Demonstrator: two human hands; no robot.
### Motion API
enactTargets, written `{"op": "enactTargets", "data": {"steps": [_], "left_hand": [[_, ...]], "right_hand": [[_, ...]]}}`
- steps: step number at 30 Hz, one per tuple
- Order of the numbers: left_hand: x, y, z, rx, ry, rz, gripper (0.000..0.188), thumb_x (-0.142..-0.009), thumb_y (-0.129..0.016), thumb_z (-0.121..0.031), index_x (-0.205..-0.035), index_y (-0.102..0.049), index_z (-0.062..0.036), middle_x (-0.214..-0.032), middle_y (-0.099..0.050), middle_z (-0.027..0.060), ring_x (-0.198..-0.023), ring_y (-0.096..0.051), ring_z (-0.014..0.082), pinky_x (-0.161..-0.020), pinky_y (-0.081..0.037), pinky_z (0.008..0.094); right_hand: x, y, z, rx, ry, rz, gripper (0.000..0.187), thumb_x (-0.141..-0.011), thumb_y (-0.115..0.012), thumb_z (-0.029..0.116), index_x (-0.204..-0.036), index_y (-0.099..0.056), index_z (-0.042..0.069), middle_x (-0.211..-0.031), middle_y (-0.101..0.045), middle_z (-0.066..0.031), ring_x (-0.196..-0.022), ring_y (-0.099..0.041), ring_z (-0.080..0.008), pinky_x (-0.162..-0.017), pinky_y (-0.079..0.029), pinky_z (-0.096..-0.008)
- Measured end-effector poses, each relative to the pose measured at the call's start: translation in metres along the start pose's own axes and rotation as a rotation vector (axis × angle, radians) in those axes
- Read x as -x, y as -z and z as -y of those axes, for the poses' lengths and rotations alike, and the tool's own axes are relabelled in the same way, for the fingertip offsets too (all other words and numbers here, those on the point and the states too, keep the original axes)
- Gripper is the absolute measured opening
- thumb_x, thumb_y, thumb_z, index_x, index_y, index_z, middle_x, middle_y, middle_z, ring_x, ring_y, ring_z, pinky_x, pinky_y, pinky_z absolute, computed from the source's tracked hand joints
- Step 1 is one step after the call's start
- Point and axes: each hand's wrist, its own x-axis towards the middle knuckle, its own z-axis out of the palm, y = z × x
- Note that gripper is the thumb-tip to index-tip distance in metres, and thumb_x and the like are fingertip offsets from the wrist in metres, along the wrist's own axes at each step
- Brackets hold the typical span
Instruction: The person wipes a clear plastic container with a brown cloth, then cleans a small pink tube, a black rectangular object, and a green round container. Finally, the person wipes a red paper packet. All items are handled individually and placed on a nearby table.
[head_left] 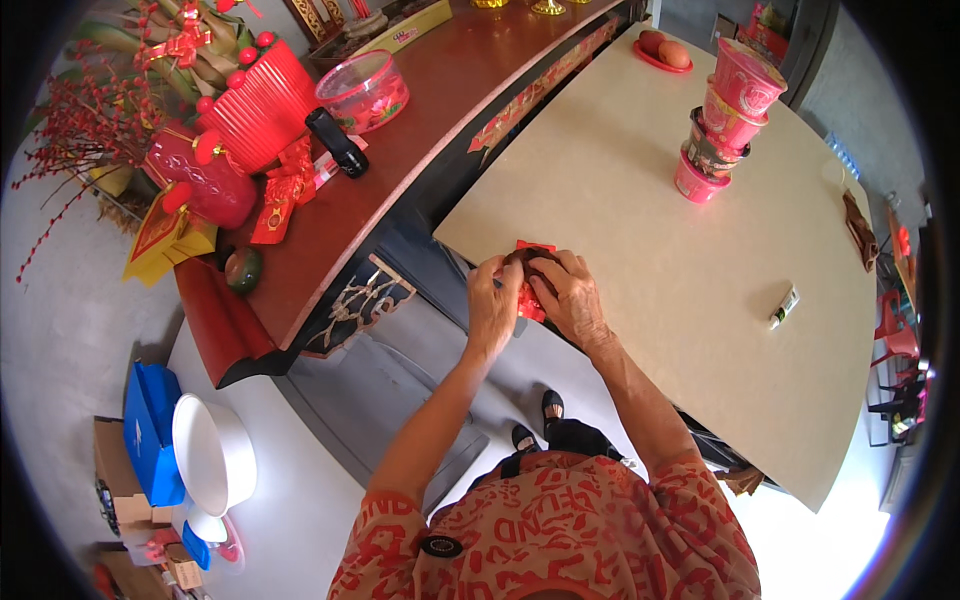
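Observation:
Both my hands meet over the near left edge of the beige table. The fingers of my left hand are closed on one side of a small dark brown thing, which looks soft. My right hand pinches its other side; the fingers cover much of it, so its kind is unclear. Just beneath, a red patterned piece like a paper packet shows between the hands. Whether a finger also grips this red piece is hidden.
Stacked instant noodle cups and a red plate of round fruit stand farther back. A small tube and brown cloth lie right. The red-brown altar table holds a clear tub, a black flashlight and red decorations.

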Motion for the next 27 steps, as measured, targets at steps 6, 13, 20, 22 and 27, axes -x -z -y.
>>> {"op": "enactTargets", "data": {"steps": [6, 13, 20, 22, 27], "left_hand": [[0.046, -0.01, -0.015, 0.373, 0.451, -0.143, 0.031, -0.084, -0.068, -0.015, -0.104, -0.054, 0.0036, -0.091, -0.062, 0.0124, -0.072, -0.062, 0.0183, -0.056, -0.054, 0.0277], [0.037, -0.006, -0.009, 0.504, 0.546, -0.003, 0.03, -0.084, -0.071, -0.023, -0.096, -0.058, 0.0015, -0.07, -0.062, 0.0079, -0.055, -0.06, 0.0135, -0.051, -0.053, 0.0276], [0.036, -0.007, -0.014, 0.543, 0.654, 0.139, 0.026, -0.084, -0.07, -0.019, -0.094, -0.059, 0.0023, -0.073, -0.061, 0.0066, -0.055, -0.057, 0.0108, -0.051, -0.055, 0.0284], [0.038, -0.008, -0.011, 0.535, 0.59, 0.159, 0.024, -0.085, -0.069, -0.018, -0.093, -0.059, 0.0025, -0.073, -0.06, 0.0061, -0.056, -0.056, 0.0105, -0.051, -0.055, 0.0288], [0.036, -0.01, -0.026, 0.494, 0.602, 0.156, 0.018, -0.086, -0.067, -0.016, -0.088, -0.06, 0.0006, -0.07, -0.058, 0.0048, -0.055, -0.055, 0.0104, -0.054, -0.055, 0.0295]], "right_hand": [[-0.004, -0.005, 0.005, 0.113, 0.029, -0.012, 0.023, -0.074, -0.07, 0.012, -0.096, -0.068, 0.016, -0.099, -0.058, -0.0076, -0.082, -0.056, -0.0292, -0.072, -0.051, -0.0389], [-0.034, 0.003, -0.016, 0.275, 0.017, 0.077, 0.018, -0.075, -0.069, 0.019, -0.093, -0.071, 0.023, -0.093, -0.06, -0.0042, -0.081, -0.058, -0.0263, -0.069, -0.05, -0.039], [-0.024, 0.03, -0.018, -0.281, 0.022, 0.156, 0.02, -0.077, -0.065, 0.012, -0.097, -0.068, 0.011, -0.092, -0.062, -0.0105, -0.09, -0.06, -0.0299, -0.077, -0.049, -0.0394], [-0.003, 0.029, -0.007, -0.257, 0.128, 0.147, 0.02, -0.077, -0.065, 0.013, -0.096, -0.069, 0.012, -0.09, -0.063, -0.0111, -0.09, -0.06, -0.0317, -0.079, -0.049, -0.04], [0.004, 0.02, -0.013, -0.057, 0.15, 0.013, 0.017, -0.077, -0.064, 0.012, -0.093, -0.069, 0.012, -0.091, -0.062, -0.0105, -0.085, -0.059, -0.0317, -0.076, -0.049, -0.0413]]}}
